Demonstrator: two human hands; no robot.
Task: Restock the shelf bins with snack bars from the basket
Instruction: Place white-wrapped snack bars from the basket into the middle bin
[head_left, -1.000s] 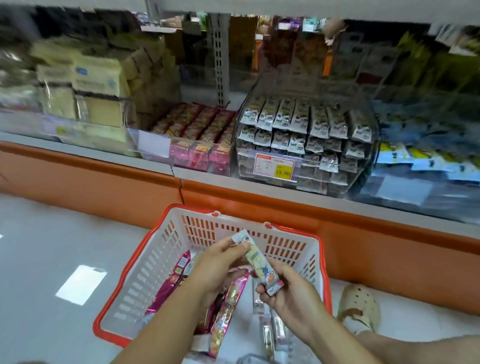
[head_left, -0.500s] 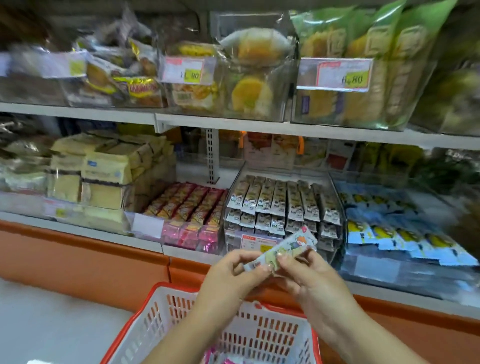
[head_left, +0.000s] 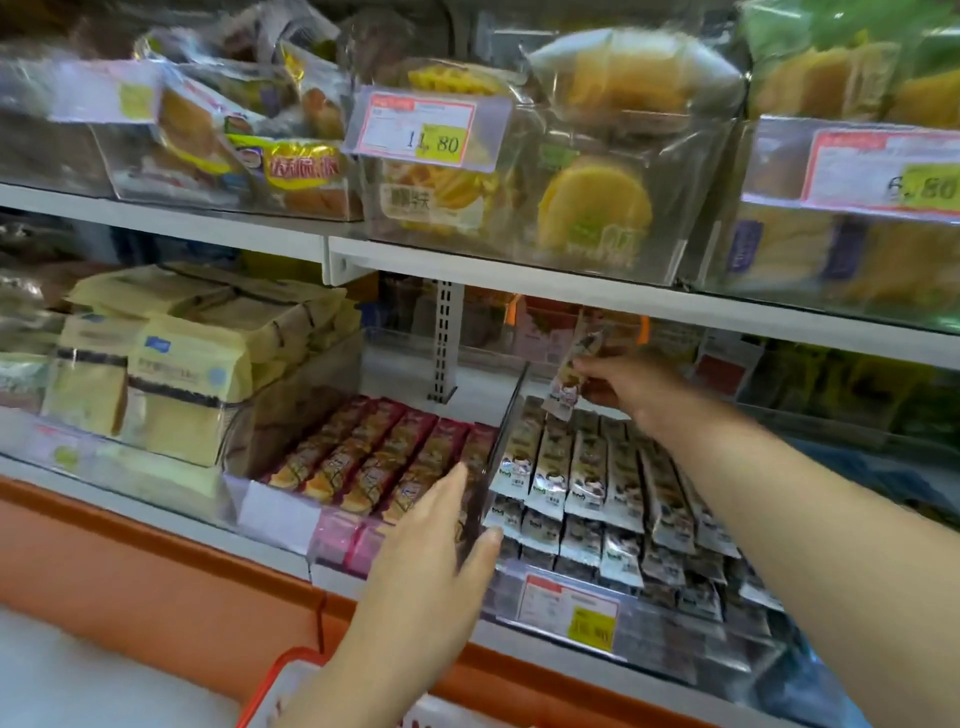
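Right hand pinched a slim, glossy foil-wrapped snack bar, tilted above the back rows of the clear plastic bin. Left hand, fingers straight, pressed flat against the bin's thin transparent side wall. Red-rimmed basket sat below.

Ref: bar bin on lower shelf. Wafer bin at 9 o'clock, adjacent, divider btwn. Stacked packs further along 9 o'clock. Upper shelf w/ bread bags at 12 o'clock. Basket at 7 o'clock, below the shelf. Hands: R hand holds snack bar over bin rear; L hand touches divider front.
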